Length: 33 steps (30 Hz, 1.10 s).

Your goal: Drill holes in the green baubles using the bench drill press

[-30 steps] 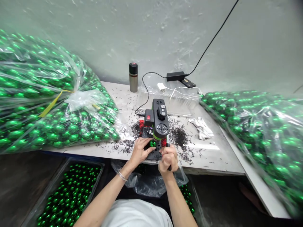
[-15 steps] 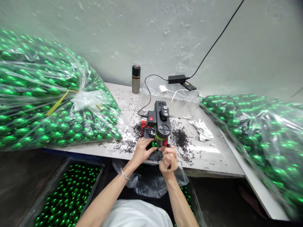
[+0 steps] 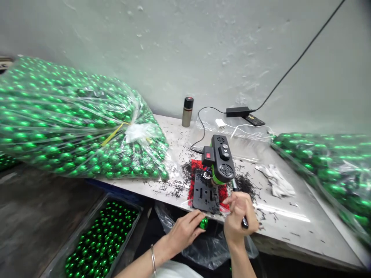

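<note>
Just off the table's front edge, my left hand (image 3: 185, 231) pinches a shiny green ball (image 3: 203, 223) between thumb and fingertips. My right hand (image 3: 240, 216) is wrapped round the black-tipped lever (image 3: 245, 222) at the right side of a small black and green machine (image 3: 222, 158). The machine's black slotted base plate (image 3: 205, 193) has no ball on it and lies on a red mat (image 3: 191, 189). Dark curly shavings are scattered round the base.
Big clear bags of green balls stand left (image 3: 87, 131) and right (image 3: 324, 166). Behind are a bottle (image 3: 188, 112), a power adapter (image 3: 237, 112) and cables. White gloves (image 3: 276, 180) lie right; a bin of balls (image 3: 101, 239) is below left.
My left hand has drawn back from the machine towards me with the green ball. My right hand stays at the lever, now lower and nearer. The view has shifted left.
</note>
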Motion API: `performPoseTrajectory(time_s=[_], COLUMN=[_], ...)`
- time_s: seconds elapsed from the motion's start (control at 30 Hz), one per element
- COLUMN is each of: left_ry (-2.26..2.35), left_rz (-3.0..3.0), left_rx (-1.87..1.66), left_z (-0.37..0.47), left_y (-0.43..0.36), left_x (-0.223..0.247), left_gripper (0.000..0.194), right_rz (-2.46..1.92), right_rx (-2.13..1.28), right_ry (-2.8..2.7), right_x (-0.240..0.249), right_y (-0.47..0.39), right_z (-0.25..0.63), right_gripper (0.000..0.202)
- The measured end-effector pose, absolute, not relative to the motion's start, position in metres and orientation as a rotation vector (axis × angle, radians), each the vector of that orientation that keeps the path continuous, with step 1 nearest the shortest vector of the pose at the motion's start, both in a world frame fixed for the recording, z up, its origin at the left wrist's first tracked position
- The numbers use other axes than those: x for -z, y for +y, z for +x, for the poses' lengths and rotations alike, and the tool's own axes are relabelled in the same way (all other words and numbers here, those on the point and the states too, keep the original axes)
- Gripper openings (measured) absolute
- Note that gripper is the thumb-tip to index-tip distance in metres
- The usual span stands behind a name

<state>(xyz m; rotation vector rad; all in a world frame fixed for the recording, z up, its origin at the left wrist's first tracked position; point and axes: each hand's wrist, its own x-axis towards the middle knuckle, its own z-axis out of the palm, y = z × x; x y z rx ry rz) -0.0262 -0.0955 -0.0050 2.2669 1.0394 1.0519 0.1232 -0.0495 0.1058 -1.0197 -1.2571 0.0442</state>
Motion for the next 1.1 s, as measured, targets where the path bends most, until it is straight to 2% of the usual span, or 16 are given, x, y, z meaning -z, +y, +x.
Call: performPoseTrajectory(time_s=[0.07, 0.2, 0.23, 0.3, 0.37, 0.53, 0.73, 0.87, 1.0, 1.1], left_ry=[1.038, 1.261, 1.411, 1.769, 2.092, 2.206, 2.164, 1.993, 1.409, 1.132], left_rz=[2.291, 2.265, 2.252, 2.236, 2.236, 2.194, 2.147, 2.051, 1.372, 0.911], left_rx=[-1.104, -1.364, -1.369, -1.22, -0.802, -0.617, -0.586, -0.761, -1.13, -1.171], left_z=[-0.028, -0.053, -0.064, -0.088, -0.112, -0.136, -0.132, -0.13, -0.109, -0.08], left_y=[-0.094, -0.043, -0.024, 0.017, 0.052, 0.093, 0.103, 0.086, 0.047, 0.022], left_x=[0.007, -0.012, -0.021, -0.039, -0.053, -0.061, -0.061, -0.067, -0.064, -0.055], left_gripper=[0.046, 0.022, 0.024, 0.028, 0.027, 0.02, 0.016, 0.031, 0.045, 0.052], right_rz=[-1.023, -0.983, -0.969, -0.957, -0.964, -0.981, -0.991, -0.966, -0.957, -0.956], right_rx=[-0.048, -0.044, -0.041, -0.035, -0.031, -0.073, -0.087, -0.075, -0.067, -0.06], right_ry=[-1.262, -1.282, -1.279, -1.275, -1.276, -1.254, -1.248, -1.288, -1.276, -1.285], right_x=[-0.102, -0.099, -0.099, -0.099, -0.098, -0.093, -0.09, -0.091, -0.09, -0.09], right_y=[-0.049, -0.048, -0.047, -0.047, -0.047, -0.048, -0.049, -0.049, -0.049, -0.049], right_z=[0.123, 0.124, 0.125, 0.125, 0.124, 0.124, 0.124, 0.124, 0.123, 0.123], right_gripper=[0.036, 0.035, 0.036, 0.036, 0.036, 0.036, 0.035, 0.035, 0.035, 0.034])
